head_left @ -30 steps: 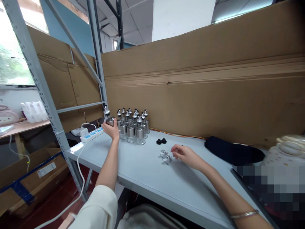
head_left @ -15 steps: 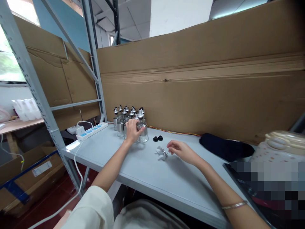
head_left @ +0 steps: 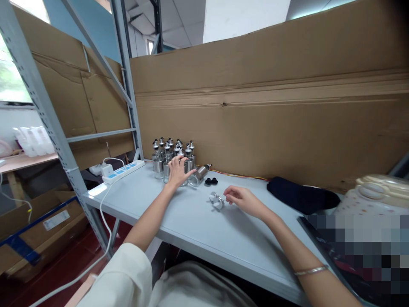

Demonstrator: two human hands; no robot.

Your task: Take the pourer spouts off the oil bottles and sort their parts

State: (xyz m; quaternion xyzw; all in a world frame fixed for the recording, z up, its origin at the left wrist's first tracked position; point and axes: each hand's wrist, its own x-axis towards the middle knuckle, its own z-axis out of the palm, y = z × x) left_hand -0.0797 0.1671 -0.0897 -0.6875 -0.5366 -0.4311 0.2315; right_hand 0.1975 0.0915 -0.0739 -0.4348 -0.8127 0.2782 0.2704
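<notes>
My left hand is spread with its fingers apart in front of a group of glass bottles with metal sleeves and pourer tops. It hides part of several of them. Just right of its thumb, one bottle leans far over, its pourer pointing to the back right and its glass base toward me. My right hand hovers over the table, fingers loosely curved and holding nothing visible. Close to its fingertips lie small shiny and whitish pieces. Behind those sit black caps.
A white power strip with a cable lies at the left end of the grey table. Cardboard walls off the back. On the right are a dark cloth, a spotted container and a dark flat object.
The bottle at my left hand stood upright and has tipped over toward the back right. My left fingers have spread away from it. My right hand has hardly moved.
</notes>
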